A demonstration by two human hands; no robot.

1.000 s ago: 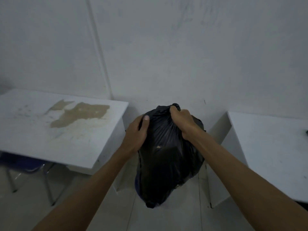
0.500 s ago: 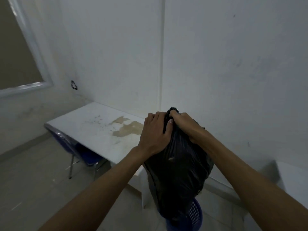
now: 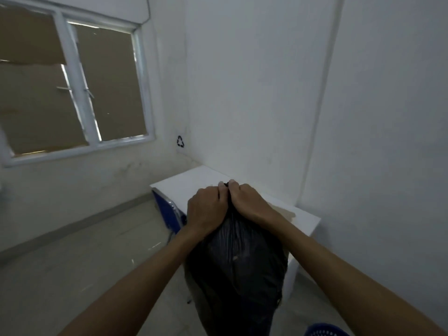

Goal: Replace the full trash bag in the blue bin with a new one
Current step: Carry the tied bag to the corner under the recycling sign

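A full black trash bag [image 3: 238,270] hangs in front of me, lifted off the floor. My left hand [image 3: 207,209] and my right hand [image 3: 247,202] both grip its gathered neck at the top, knuckles side by side and touching. Only the rim of the blue bin [image 3: 324,331] shows at the bottom right edge, below and to the right of the bag. The bag's bottom is cut off by the frame.
A white table [image 3: 194,180] stands against the wall behind the bag, with a blue chair [image 3: 167,212] tucked under its left end. A window [image 3: 72,93] fills the left wall. Pale tiled floor [image 3: 84,258] lies to the left.
The view has swung left, so the window has come in and the bin has slid to the bottom right. My left hand has closed onto the bag's neck beside the right.
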